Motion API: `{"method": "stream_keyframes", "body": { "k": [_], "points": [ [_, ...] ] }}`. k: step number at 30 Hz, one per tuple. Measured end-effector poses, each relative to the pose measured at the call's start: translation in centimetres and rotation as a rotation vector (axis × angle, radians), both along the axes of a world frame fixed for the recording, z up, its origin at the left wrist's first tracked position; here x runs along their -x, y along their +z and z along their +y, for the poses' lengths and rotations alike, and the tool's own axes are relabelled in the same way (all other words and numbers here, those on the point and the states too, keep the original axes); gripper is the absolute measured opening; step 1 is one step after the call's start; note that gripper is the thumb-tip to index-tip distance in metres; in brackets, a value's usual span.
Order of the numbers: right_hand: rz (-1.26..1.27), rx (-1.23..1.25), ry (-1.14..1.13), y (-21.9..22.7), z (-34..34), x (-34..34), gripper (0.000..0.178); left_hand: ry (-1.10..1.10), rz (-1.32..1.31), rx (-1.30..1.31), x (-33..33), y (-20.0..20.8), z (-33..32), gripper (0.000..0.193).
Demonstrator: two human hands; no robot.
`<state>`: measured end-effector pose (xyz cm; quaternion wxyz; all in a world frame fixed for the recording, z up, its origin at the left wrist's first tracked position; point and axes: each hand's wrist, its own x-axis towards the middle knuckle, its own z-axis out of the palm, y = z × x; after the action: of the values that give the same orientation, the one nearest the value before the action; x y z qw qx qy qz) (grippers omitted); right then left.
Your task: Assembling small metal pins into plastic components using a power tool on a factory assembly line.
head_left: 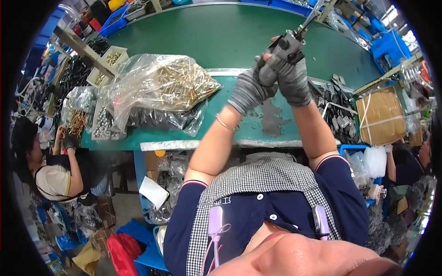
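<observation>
Both my hands wear grey knit gloves and are raised over the green worktable (230,41). My left hand (251,89) wraps around the lower grip of a grey hanging power screwdriver (283,53). My right hand (294,78) clasps the same tool from the right side, fingers closed over its body. The tool's cable or hanger runs up and right from its top. A thin bracelet sits on my left wrist. Whatever lies under the tool tip is hidden by my hands.
A clear bag of brass screws (170,83) lies left of my hands, with small bins of metal parts (103,122) beside it. Dark metal pieces (338,110) and a strapped cardboard box (380,115) sit at right. Another person (50,161) works at far left.
</observation>
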<state>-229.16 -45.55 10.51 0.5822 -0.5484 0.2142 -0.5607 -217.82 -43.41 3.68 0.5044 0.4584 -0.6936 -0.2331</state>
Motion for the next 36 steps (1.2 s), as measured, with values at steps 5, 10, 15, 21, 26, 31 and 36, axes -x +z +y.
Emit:
{"method": "stream_keyframes", "body": {
  "k": [5, 10, 15, 21, 26, 31, 36],
  "points": [
    [0.236, -0.069, -0.110, 0.4, -3.4, 3.4, 0.041, 0.063, -0.582, -0.523, -7.4, -5.5, -0.4, 0.056],
    [0.199, -0.030, -0.149, -2.4, -5.6, 6.7, 0.045, 0.192, -0.943, -0.745, -4.0, -8.4, 0.0, 0.042],
    [0.182, -0.041, -0.002, -3.4, -6.2, 8.5, 0.052, 0.161, -0.927, -0.240, -0.1, -9.2, -4.7, 0.029],
    [0.260, -0.030, -0.102, -4.0, -7.2, 11.1, 0.045, -0.045, -1.054, -0.384, 2.0, -8.6, -6.7, 0.023],
    [0.107, -0.008, -0.193, -4.9, -8.1, 10.1, 0.049, -0.289, 0.416, -0.749, 3.7, -10.8, -3.5, 0.013],
    [0.148, 0.000, -0.186, -4.6, -8.5, 8.6, 0.047, -0.285, 0.540, -0.715, 4.6, -11.3, -2.7, 0.015],
    [0.129, 0.019, -0.160, -4.3, -8.7, 7.5, 0.048, -0.327, 0.602, -0.639, 3.8, -10.9, -2.9, 0.019]
  ]
}}
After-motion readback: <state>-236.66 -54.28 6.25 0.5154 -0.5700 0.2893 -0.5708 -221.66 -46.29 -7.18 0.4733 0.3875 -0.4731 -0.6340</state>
